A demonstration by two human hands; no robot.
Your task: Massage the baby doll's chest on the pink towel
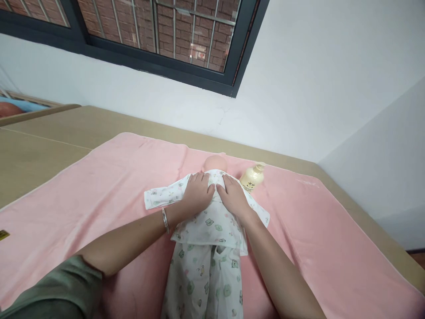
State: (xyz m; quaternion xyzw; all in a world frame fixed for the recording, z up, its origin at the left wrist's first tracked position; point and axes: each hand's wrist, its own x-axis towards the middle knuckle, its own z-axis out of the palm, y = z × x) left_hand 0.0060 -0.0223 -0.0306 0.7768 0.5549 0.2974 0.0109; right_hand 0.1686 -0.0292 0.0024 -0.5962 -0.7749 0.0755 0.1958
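Note:
A baby doll [215, 162] lies on its back on a pink towel [99, 186], dressed in a white printed shirt [212, 223] and matching trousers [206, 283]. My left hand [197, 192] rests on the doll's chest at the collar, fingers pressed on the shirt fabric. My right hand [232, 195] lies beside it on the other side of the collar, also pressing the fabric. The two hands touch near the doll's neck. A silver bangle [165, 220] sits on my left wrist. The shirt's empty sleeve [159, 197] spreads out to the left.
A cream pump bottle [252, 177] lies on the towel just right of the doll's head. The towel covers a tan table [40, 150] set against a white wall. A dark-framed window [159, 48] is above. A wooden crib edge [29, 108] shows at far left.

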